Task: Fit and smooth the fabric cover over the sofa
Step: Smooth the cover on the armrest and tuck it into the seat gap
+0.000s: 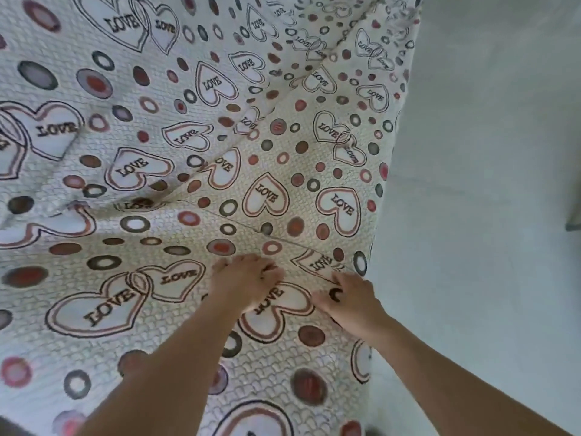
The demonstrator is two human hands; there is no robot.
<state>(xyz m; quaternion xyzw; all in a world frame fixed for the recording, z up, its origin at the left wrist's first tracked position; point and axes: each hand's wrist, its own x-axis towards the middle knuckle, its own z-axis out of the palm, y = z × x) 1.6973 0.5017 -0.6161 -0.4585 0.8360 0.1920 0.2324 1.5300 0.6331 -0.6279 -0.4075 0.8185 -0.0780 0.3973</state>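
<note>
One fabric cover: it fills the left and middle of my feed, pale quilted cloth printed with "LOVE" hearts and ringed dots. It lies spread over a bulky shape that I cannot see for the cloth. Folds run through its middle, and its right edge falls down beside the floor.
Floor: a pale, plain band down the right side of my view, next to the cover's edge.
Left forearm: bare, reaching up from the bottom edge across the cover.
Right forearm: bare, coming in from the lower right corner, over the floor and onto the cover's edge.
Large heart print: lies between the two hands, partly under the left one.
Seam line: a thin stitched line that slants down to the right, just above both hands.
Left hand: palm down on the cover, fingers bent onto the cloth. The feed is blurred here, so I cannot tell whether it pinches the cloth or only presses it.
Right hand: on the cover close to its right edge, near the left hand but apart from it. Fingers and thumb curl round a bunch of the cloth, and a dark printed ring shows between them.
</note>
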